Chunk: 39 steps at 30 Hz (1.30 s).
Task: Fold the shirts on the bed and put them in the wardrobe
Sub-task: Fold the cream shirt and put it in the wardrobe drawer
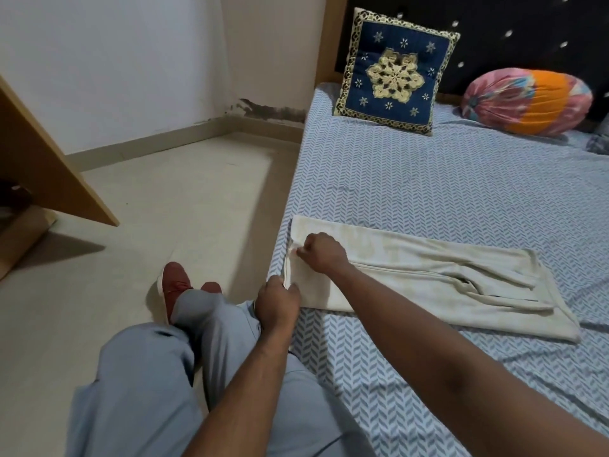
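A pale cream shirt (425, 275) lies flat on the bed (428, 192), folded lengthwise into a long strip, its sleeves laid along the top towards the right. Its left end sits at the bed's left edge. My left hand (276, 303) grips the near left corner of the shirt at the edge of the mattress. My right hand (321, 253) pinches the same end a little farther back, fingers curled on the fabric. No wardrobe shows clearly in the head view.
A blue and gold cushion (395, 72) leans on the dark headboard (494, 37), with a pink and orange bolster (527, 102) to its right. A wooden panel (49, 159) stands at the left over the tiled floor (164, 199). My legs and a red shoe (174, 285) are beside the bed.
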{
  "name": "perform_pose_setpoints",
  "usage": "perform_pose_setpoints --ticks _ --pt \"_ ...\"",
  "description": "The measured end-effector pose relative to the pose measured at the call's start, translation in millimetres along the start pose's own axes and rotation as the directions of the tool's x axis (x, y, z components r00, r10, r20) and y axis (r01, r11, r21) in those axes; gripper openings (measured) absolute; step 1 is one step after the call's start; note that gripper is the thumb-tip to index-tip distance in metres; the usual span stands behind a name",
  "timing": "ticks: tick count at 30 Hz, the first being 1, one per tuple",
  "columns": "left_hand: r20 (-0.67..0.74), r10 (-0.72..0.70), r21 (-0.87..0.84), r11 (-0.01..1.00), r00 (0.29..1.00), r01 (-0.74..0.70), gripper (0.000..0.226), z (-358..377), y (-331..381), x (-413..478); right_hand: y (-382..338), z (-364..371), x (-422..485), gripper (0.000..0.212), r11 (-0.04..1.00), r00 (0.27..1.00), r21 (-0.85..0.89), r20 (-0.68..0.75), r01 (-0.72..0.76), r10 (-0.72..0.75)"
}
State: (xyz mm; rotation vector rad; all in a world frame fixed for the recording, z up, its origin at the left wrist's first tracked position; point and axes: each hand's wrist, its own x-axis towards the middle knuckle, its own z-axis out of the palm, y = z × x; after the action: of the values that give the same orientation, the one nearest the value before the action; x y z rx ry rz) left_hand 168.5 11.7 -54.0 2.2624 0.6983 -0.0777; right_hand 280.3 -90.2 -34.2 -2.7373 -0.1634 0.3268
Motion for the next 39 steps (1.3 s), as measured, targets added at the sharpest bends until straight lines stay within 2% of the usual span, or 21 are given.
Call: perform_pose_setpoints --ticks 1,3,5,7,10,12,14,16,18,19,21,24,27,29,31,34,36,37,39 --pt "-0.006 0.004 -0.014 1.0 1.0 -0.004 0.023 -0.8 0.0 0.3 -7.4 0.7 4.6 0.051 0.999 1.0 -0.029 -0.026 -0.019 0.018" --pt "0.012 0.007 -0.052 0.999 1.0 -0.007 0.017 -3.9 1.9 0.0 -21.1 0.4 11.6 0.067 0.997 0.994 0.031 -0.081 -0.065 0.067" --pt "0.061 -0.006 -0.107 0.994 0.998 0.013 0.016 -4.9 2.4 2.5 -34.7 -0.4 16.6 0.076 0.991 0.992 0.059 -0.031 -0.123 0.125" --pt "0.125 -0.013 -0.184 0.982 0.992 0.036 0.026 -2.1 0.9 7.8 -45.0 1.6 20.6 0.073 0.985 0.984 0.021 0.031 -0.174 0.173" --pt "0.176 0.02 -0.273 0.962 0.984 0.029 0.029 -1.1 4.9 8.6 -55.7 2.9 21.6 0.057 0.977 0.977 -0.008 0.002 -0.214 0.214" --pt "0.166 0.1 -0.328 0.944 0.981 -0.04 0.032 -1.7 9.8 3.1 -54.7 1.7 24.4 0.054 0.972 0.972 0.017 0.009 -0.234 0.233" --pt "0.148 0.235 -0.349 0.921 0.961 -0.172 0.041 -3.4 15.6 -5.1 -43.6 -6.4 28.4 0.06 0.939 0.948 0.136 0.059 -0.317 0.311" --pt "0.123 0.39 -0.287 0.894 0.913 -0.343 0.047 2.6 17.0 -9.8 -24.3 -22.0 28.9 0.052 0.821 0.913 0.399 0.163 -0.407 0.374" --pt "0.137 0.473 -0.204 0.873 0.87 -0.443 0.051 8.8 19.7 -15.4 1.2 -36.0 25.6 0.021 0.628 0.882 0.624 0.266 -0.465 0.389" --pt "0.157 0.5 -0.172 0.863 0.852 -0.474 0.052 11.7 22.9 -20.3 17.3 -40.4 24.0 0.012 0.546 0.861 0.673 0.315 -0.499 0.398" --pt "0.224 0.559 -0.09 0.828 0.798 -0.554 0.051 15.6 27.4 -27.4 40.1 -48.6 17.1 0.02 0.464 0.832 0.7 0.372 -0.542 0.411" --pt "0.315 0.638 0.004 0.74 0.703 -0.673 0.046 23.0 30.2 -32.4 62.1 -51.9 13.0 0.02 0.511 0.822 0.645 0.406 -0.567 0.399" --pt "0.354 0.684 0.055 0.666 0.638 -0.744 0.04 29.5 29.1 -29.3 65.3 -54.7 10.2 0.014 0.552 0.842 0.639 0.351 -0.535 0.409" --pt "0.373 0.711 0.09 0.611 0.596 -0.786 0.037 32.9 27.5 -27.1 65.1 -51.4 11.2 0.023 0.54 0.851 0.665 0.321 -0.515 0.416" --pt "0.386 0.724 0.131 0.571 0.572 -0.811 0.035 36.1 25.6 -24.3 68.8 -45.2 14.1 0.04 0.603 0.87 0.634 0.275 -0.484 0.409" --pt "0.4 0.731 0.166 0.535 0.552 -0.828 0.038 37.2 25.5 -23.3 72.9 -39.1 12.7 0.043 0.781 0.897 0.442 0.183 -0.441 0.403" --pt "0.373 0.746 0.206 0.513 0.552 -0.833 0.043 36.4 28.5 -24.4 73.6 -38.3 9.2 0.056 0.846 0.901 0.312 0.107 -0.432 0.421" --pt "0.333 0.75 0.231 0.523 0.572 -0.821 0.047 36.7 29.9 -24.5 71.6 -38.6 7.1 0.061 0.871 0.914 0.287 0.041 -0.398 0.404" --pt "0.209 0.743 0.25 0.588 0.636 -0.77 0.046 36.6 30.5 -23.3 67.7 -37.7 4.1 0.055 0.925 0.949 0.285 -0.112 -0.253 0.294"
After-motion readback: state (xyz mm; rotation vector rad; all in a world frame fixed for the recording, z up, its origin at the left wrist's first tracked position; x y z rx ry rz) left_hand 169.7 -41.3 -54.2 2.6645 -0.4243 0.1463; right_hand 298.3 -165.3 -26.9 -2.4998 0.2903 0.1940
